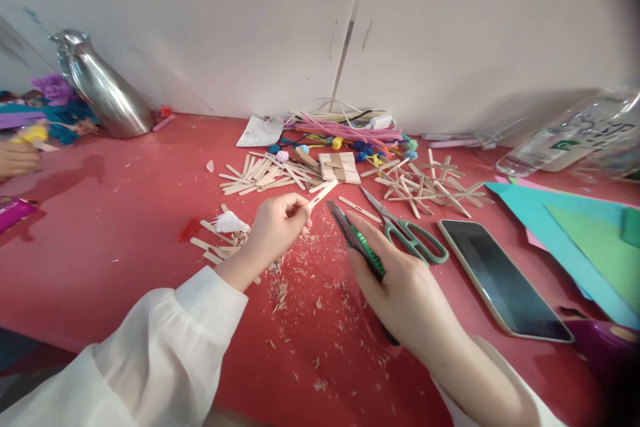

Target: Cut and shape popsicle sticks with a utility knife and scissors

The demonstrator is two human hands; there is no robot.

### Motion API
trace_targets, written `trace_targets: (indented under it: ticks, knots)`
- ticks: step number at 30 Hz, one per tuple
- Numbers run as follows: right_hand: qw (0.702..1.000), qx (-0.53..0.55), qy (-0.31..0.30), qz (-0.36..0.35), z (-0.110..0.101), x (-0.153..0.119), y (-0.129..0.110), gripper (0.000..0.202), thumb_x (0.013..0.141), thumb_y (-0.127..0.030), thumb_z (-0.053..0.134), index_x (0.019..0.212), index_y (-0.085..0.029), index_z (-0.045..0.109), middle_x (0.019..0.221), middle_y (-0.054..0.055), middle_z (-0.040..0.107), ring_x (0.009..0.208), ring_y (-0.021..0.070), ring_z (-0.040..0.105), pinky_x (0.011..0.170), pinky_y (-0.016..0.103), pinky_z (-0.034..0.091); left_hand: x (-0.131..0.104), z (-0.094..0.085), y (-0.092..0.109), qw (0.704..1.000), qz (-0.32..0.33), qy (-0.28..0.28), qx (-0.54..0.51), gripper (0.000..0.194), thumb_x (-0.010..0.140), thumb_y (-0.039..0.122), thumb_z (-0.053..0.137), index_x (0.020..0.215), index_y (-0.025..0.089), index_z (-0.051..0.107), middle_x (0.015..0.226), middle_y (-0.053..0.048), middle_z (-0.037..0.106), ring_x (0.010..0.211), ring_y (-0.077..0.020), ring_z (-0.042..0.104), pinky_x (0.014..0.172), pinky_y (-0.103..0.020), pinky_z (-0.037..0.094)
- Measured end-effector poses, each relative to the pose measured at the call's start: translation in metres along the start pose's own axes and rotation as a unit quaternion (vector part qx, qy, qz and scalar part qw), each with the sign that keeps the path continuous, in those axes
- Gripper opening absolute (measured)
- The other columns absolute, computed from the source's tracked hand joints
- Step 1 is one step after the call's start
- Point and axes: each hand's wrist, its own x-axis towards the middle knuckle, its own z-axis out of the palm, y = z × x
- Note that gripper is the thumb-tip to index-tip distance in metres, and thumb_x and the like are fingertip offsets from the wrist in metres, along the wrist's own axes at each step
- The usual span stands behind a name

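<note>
Between the thumb and fingers of my left hand (280, 223) is a wooden craft stick (323, 194), its far end pointing up and right, with a small slot showing in it. My right hand (400, 280) is wrapped round a green and black utility knife (367, 250), its blade close to the stick but apart from it. Wood shavings (280, 290) are scattered on the red table (160, 233) below both hands. Another slotted stick (359, 209) lies just beyond the knife, beside green-handled scissors (413, 233).
Loose craft sticks (265, 173) and a bundled stack (340, 167) lie ahead. A phone (503, 277), coloured paper (575, 233) and a plastic bottle (565, 137) are at right. A metal jug (107, 90) stands back left, near another person's hand (17, 159).
</note>
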Motion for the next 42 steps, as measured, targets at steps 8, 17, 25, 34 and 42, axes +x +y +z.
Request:
trace_targets:
  ticks: [8,17,25,34,42]
  knots:
    - [1.0,-0.01,0.005,-0.029,0.0036,-0.0021,0.0,0.046,0.08,-0.018,0.045,0.126,-0.02,0.051,0.056,-0.004,0.058,0.028,0.007,0.028,0.031,0.02,0.029,-0.0049,0.0029,-0.0001,0.999,0.03,-0.006,0.019,0.02,0.082,0.025,0.047,0.067,0.016,0.056,0.061,0.0,0.062,0.052,-0.0084,0.054,0.05,-0.021,0.042]
    - [0.999,-0.034,0.017,-0.031,0.0077,-0.0029,0.0017,0.045,0.081,-0.018,0.043,0.124,-0.018,0.053,0.043,-0.008,0.044,0.03,0.0098,0.031,0.034,0.02,0.034,-0.0064,0.0038,-0.0011,0.999,0.033,-0.009,0.018,0.02,0.083,0.029,0.047,0.07,0.017,0.056,0.063,-0.001,0.062,0.053,-0.0087,0.053,0.05,-0.021,0.041]
    - [0.998,-0.039,0.004,-0.038,0.0013,-0.0003,-0.004,0.045,0.079,-0.017,0.041,0.122,-0.011,0.056,0.05,-0.003,0.056,0.03,0.0093,0.035,0.033,0.02,0.035,-0.006,0.004,-0.0021,0.999,0.032,-0.008,0.027,0.02,0.083,0.031,0.047,0.07,0.017,0.056,0.064,-0.001,0.062,0.053,-0.0095,0.054,0.052,-0.022,0.042]
    - [0.999,-0.041,0.002,-0.018,0.0028,-0.0009,-0.0031,0.047,0.08,-0.018,0.041,0.124,-0.016,0.054,0.042,-0.007,0.047,0.028,0.0098,0.033,0.032,0.021,0.032,-0.007,0.0046,-0.0008,0.999,0.022,-0.01,0.03,0.02,0.083,0.031,0.047,0.072,0.017,0.056,0.064,-0.001,0.062,0.054,-0.0096,0.053,0.053,-0.023,0.042]
    - [0.999,-0.034,-0.016,-0.013,0.0002,-0.0008,-0.0059,0.047,0.079,-0.018,0.04,0.125,-0.015,0.054,0.039,-0.008,0.043,0.029,0.0106,0.034,0.033,0.021,0.035,-0.007,0.0044,-0.0011,0.999,0.02,-0.008,0.034,0.021,0.083,0.031,0.048,0.071,0.017,0.056,0.063,-0.001,0.061,0.053,-0.0092,0.052,0.052,-0.022,0.041]
